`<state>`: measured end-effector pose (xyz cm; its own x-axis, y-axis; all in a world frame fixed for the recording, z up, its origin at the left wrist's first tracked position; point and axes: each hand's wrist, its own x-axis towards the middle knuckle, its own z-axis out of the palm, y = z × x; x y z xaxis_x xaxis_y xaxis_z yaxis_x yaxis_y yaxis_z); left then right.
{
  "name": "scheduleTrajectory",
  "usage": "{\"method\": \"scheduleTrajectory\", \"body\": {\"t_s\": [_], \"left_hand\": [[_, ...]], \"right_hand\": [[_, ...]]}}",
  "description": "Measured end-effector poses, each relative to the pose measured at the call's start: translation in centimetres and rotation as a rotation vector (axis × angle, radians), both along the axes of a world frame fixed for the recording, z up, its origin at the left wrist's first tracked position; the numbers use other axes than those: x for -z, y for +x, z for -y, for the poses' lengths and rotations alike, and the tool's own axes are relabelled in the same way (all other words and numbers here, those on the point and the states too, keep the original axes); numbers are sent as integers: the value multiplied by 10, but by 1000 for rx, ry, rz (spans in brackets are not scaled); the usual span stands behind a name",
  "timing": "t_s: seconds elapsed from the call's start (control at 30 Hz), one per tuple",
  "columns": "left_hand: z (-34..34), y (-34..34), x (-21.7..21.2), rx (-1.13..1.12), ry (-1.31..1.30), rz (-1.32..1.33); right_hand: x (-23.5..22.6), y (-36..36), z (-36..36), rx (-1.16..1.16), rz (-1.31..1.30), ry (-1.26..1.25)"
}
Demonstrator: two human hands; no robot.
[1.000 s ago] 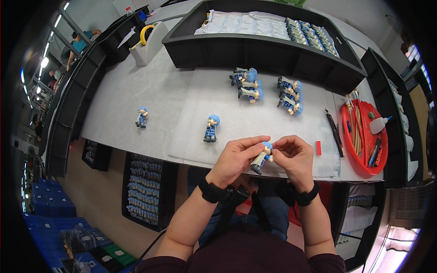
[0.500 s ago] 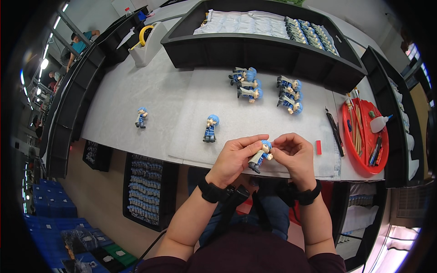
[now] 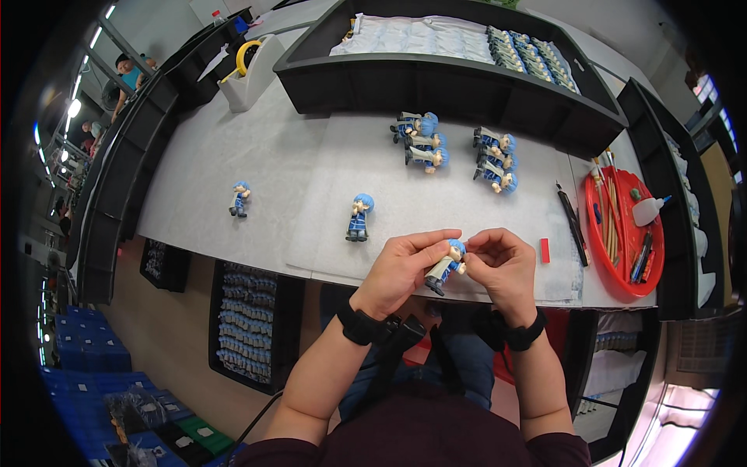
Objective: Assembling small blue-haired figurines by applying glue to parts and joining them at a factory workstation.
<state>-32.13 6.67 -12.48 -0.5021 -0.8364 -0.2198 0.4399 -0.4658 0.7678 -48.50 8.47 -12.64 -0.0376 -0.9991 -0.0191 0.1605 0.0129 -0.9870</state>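
A small toy figure (image 3: 446, 265) with a blue cap and pale body is held over the near edge of the grey table (image 3: 257, 167). My left hand (image 3: 401, 265) grips its body and legs. My right hand (image 3: 502, 261) pinches it at the head end. One figure (image 3: 359, 217) stands alone on the white mat (image 3: 436, 202) just beyond my left hand. Another figure (image 3: 240, 198) stands further left on the bare table.
Two clusters of finished figures (image 3: 420, 140) (image 3: 495, 162) lie at the back of the mat. A red round tray (image 3: 622, 226) with brushes and a glue bottle sits right. Black bins (image 3: 436, 70) line the far side, with a tape dispenser (image 3: 249, 66) at the left.
The figure has tilted slightly in my fingers and both hands have shifted a little; nothing else on the table has moved.
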Motion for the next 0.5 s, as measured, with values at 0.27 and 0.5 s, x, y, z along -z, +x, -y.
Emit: {"method": "scheduleTrajectory", "body": {"t_s": [0.27,0.5], "left_hand": [[1,1,-1,12,18,5],[2,0,-2,15,25,11]], "right_hand": [[0,1,0,16,-13,1],[-1,0,0,13,-17,9]]}}
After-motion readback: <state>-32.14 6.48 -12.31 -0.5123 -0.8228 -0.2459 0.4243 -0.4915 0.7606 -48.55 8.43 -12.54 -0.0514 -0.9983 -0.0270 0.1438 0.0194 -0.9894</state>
